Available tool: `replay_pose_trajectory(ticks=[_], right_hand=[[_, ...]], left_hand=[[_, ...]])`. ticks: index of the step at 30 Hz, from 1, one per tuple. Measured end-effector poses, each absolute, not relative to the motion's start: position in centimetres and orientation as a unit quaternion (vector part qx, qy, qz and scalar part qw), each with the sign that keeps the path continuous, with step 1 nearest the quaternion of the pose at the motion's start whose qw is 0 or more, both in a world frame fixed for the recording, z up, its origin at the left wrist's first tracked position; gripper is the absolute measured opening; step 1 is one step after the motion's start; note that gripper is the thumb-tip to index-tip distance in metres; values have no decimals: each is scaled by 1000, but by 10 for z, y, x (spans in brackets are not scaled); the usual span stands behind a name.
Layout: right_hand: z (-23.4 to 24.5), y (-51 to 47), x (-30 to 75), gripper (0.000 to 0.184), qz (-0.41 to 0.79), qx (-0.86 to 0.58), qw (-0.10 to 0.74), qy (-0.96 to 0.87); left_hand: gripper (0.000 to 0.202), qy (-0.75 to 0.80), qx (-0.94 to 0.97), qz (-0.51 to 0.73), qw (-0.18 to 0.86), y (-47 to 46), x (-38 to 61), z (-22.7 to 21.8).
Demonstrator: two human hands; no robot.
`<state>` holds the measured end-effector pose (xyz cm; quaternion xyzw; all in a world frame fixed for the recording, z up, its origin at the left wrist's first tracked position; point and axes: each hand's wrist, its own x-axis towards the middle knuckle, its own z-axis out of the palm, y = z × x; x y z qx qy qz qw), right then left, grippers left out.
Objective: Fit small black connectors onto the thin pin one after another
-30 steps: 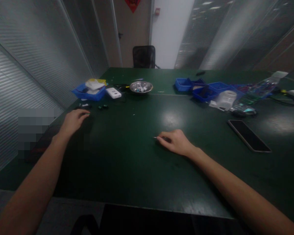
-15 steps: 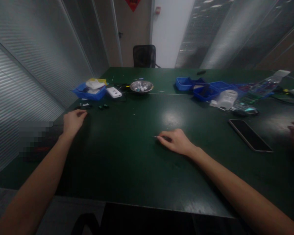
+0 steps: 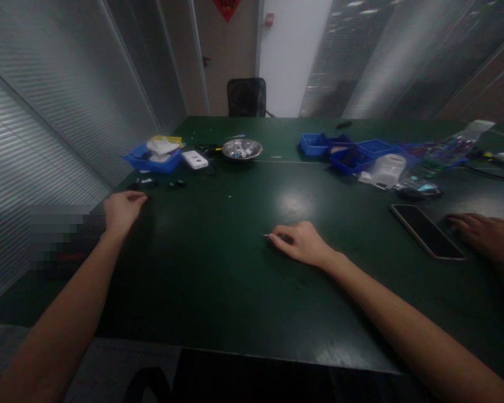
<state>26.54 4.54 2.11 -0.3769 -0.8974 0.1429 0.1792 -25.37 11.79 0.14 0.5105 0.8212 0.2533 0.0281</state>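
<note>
My left hand (image 3: 121, 208) rests near the left edge of the dark green table (image 3: 218, 280), fingers loosely curled and holding nothing I can see. A few small black parts (image 3: 145, 183) lie just beyond it. My right hand (image 3: 300, 242) lies in the middle of the table with its fingers closed on a thin tool (image 3: 275, 236) whose metal tip sticks out to the left.
Another person's hand (image 3: 485, 232) lies flat at the right, beside a black phone (image 3: 426, 231). Farther back stand a blue bin with white items (image 3: 153, 155), a white device (image 3: 195, 159), a metal bowl (image 3: 242, 149), several blue bins (image 3: 348, 151) and a clear bottle (image 3: 439, 157).
My left hand has drawn back a little to the left. Another person's hand has come in from the right edge and now lies beside the phone. My right hand has not moved.
</note>
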Motion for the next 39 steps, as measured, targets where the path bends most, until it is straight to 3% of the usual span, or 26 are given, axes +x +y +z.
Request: replay_pose_trajectory(ticks=[22,33,39], right_hand=[[23,44,265,38,156,-374,185,-895],[21,45,265,36,127,-377,177,-900],[21,45,264,34,119,-372,168,-905]], left_hand=[[40,783,584,212,-35,115,-244,0],[25,434,839,259,201,62,-43,15],[27,375,852,256,262,34,2,14]])
